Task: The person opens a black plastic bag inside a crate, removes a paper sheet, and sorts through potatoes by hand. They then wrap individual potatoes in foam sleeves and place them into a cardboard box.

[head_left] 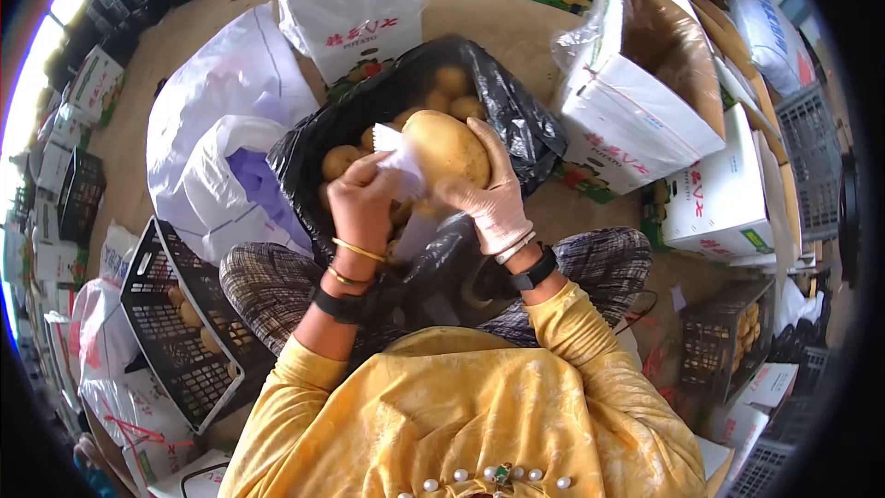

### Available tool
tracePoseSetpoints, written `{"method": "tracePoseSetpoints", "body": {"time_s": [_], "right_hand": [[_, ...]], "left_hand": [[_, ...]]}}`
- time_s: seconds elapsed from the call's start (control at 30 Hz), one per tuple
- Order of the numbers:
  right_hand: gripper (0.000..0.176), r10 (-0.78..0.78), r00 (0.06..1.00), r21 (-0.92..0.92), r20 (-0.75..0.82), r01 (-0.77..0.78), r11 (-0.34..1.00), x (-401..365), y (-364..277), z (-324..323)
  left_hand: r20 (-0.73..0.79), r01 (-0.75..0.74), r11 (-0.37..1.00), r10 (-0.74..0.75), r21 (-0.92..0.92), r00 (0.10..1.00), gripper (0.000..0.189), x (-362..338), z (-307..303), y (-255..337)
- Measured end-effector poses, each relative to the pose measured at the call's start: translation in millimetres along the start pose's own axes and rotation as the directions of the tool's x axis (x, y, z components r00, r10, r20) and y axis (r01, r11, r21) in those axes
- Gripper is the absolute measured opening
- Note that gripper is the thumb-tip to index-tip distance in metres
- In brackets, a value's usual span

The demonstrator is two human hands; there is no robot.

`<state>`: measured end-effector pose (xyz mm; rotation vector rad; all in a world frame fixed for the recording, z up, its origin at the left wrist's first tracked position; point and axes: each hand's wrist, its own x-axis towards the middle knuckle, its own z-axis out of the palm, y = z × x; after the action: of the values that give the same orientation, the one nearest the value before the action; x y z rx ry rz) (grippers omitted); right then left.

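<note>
My right hand (489,189), in a pale glove, grips a large potato (444,143) from its right side and from below. My left hand (359,194) is bare and closed, pinching a thin lilac-white sheet (406,166) with a zigzag edge against the potato's left side. The sheet is partly blurred. Below both hands, a black plastic bag (516,101) stands open between my knees. Several potatoes (341,161) lie inside it, some hidden by my hands. Left of the bag, a white sack (207,152) holds purple sheets (263,184).
White potato cartons stand ahead: one box (355,14) beyond the bag, an open one (636,101) to the right. A tilted black crate (184,314) with potatoes sits at my left. Another crate (710,341) of potatoes is at my right. More crates (811,148) line the right side.
</note>
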<state>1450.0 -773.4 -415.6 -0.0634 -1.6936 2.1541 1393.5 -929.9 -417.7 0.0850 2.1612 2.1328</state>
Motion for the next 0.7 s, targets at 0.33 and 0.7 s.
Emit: {"method": "tracePoseSetpoints", "body": {"time_s": [0.33,0.7], "right_hand": [[0.080,0.211,0.977,-0.116,0.039,-0.205,0.972,11,46,4],[0.090,0.051,0.994,0.067,0.102,-0.058,0.996,-3,60,-7]], "left_hand": [[0.202,0.167,0.958,-0.120,-0.233,0.972,0.010,-2,-4,-19],[0.009,-0.289,0.908,0.301,0.302,0.954,0.040,1,27,-41]]}}
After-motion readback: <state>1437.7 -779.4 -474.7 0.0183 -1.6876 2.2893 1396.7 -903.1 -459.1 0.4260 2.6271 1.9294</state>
